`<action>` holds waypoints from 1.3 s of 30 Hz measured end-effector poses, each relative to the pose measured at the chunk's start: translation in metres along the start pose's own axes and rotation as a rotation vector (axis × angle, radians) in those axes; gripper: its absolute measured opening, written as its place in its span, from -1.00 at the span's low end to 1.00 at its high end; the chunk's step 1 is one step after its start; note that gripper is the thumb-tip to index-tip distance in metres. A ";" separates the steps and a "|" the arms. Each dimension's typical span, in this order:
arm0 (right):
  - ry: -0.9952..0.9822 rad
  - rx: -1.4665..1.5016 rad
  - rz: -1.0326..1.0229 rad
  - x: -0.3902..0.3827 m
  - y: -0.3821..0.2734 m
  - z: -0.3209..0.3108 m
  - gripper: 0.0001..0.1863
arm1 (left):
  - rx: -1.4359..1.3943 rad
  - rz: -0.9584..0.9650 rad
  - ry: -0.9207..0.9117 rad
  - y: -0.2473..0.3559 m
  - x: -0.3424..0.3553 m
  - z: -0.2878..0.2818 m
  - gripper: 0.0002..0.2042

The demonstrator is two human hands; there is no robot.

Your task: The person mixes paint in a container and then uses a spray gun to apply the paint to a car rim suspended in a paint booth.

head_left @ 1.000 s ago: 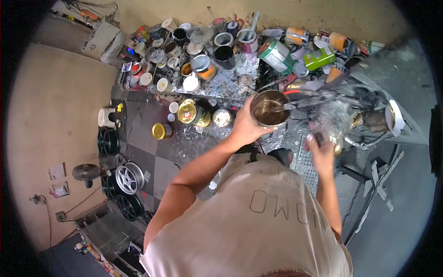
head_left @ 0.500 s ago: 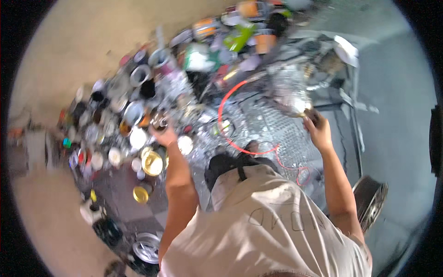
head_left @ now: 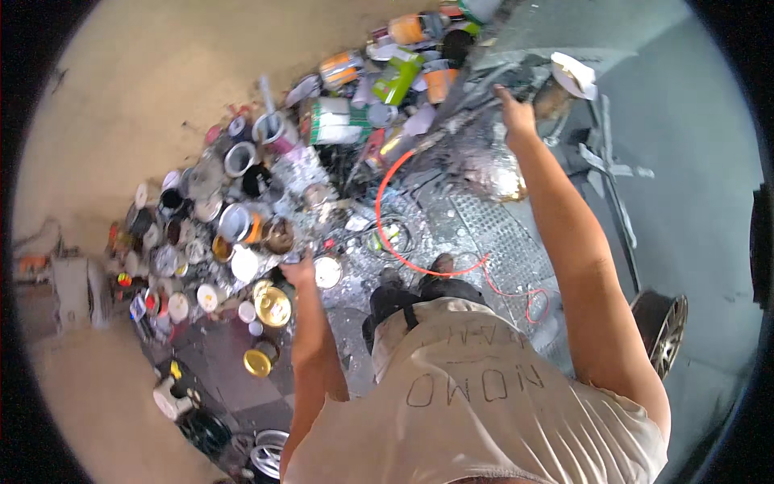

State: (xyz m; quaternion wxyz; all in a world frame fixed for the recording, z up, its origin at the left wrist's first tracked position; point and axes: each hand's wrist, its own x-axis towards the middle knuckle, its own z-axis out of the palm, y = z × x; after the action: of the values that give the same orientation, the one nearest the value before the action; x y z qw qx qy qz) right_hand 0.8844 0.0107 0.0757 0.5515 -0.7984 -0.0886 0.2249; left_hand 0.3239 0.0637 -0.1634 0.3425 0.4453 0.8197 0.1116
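Wide view down on a person in a pale shirt [head_left: 476,403] at a cluttered paint area. Upper L: crowd of cans, cups & lids on & around a splattered counter [head_left: 300,171], incl. a tub w/ a stick in it [head_left: 272,133], a green-and-white can [head_left: 337,123] on its side, orange-labelled cans [head_left: 343,71] & a bright green container [head_left: 397,77]. An orange-red hose [head_left: 380,198] curves btwn the two arms & loops near the shoes [head_left: 443,263]; a perforated plate [head_left: 492,234] lies R of it. A wheel [head_left: 665,332] stands by the R elbow. Lower L: white jug [head_left: 171,399], black wheel [head_left: 203,431], silver wheel [head_left: 270,453].

L arm reaches fwd; L hand [head_left: 299,271] is at the near side of an open can [head_left: 278,235], among other pots; can't tell if it grips. R arm stretches far up & R; R hand [head_left: 517,117] is at a dark, smeared bundle [head_left: 476,101], fingers extended; can't tell if they're closed on anything. A shiny wrapped object [head_left: 493,173] sits just below that hand.

The open can, on the counter's near edge area, looks brown inside; contents unclear. Just R of L hand: round white-topped tin [head_left: 328,273]. Below L: gold tin [head_left: 272,306] & gold-lidded jar [head_left: 258,362].
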 end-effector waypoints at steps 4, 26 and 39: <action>0.140 -0.708 -0.216 0.049 0.015 0.031 -0.27 | -1.510 -0.370 -1.055 -0.005 -0.065 -0.048 0.00; -0.127 0.154 -0.125 -0.108 0.023 -0.152 -0.67 | -0.493 0.436 -1.193 0.106 -0.165 -0.051 -0.26; -0.067 0.004 0.048 -0.358 0.116 -0.301 -0.35 | -0.732 0.983 -0.633 0.412 -0.256 0.074 -0.06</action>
State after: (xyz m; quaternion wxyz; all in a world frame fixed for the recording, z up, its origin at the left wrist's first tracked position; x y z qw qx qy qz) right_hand 0.6930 -0.4253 0.1499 0.5442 -0.7912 -0.0874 0.2650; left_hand 0.7360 0.0863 0.1013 0.6033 0.6323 0.2925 0.3881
